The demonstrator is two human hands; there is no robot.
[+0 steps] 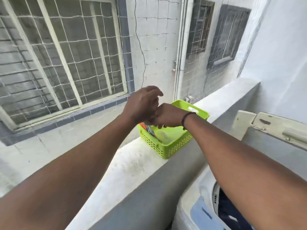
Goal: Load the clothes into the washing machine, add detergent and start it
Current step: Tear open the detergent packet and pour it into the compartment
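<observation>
Left hand [142, 103] loosely open, right hand [167, 116] reaching into the basket [172, 143] at frame centre, grip unclear; a nudge could tip it off the ledge [132, 165].

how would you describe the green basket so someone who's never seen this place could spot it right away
Find the pale concrete ledge running diagonally between the barred window and the washing machine. The basket sits on that ledge, under both hands. It is the only lime-green thing there, plastic, with perforated sides and a cut-out handle.
</observation>
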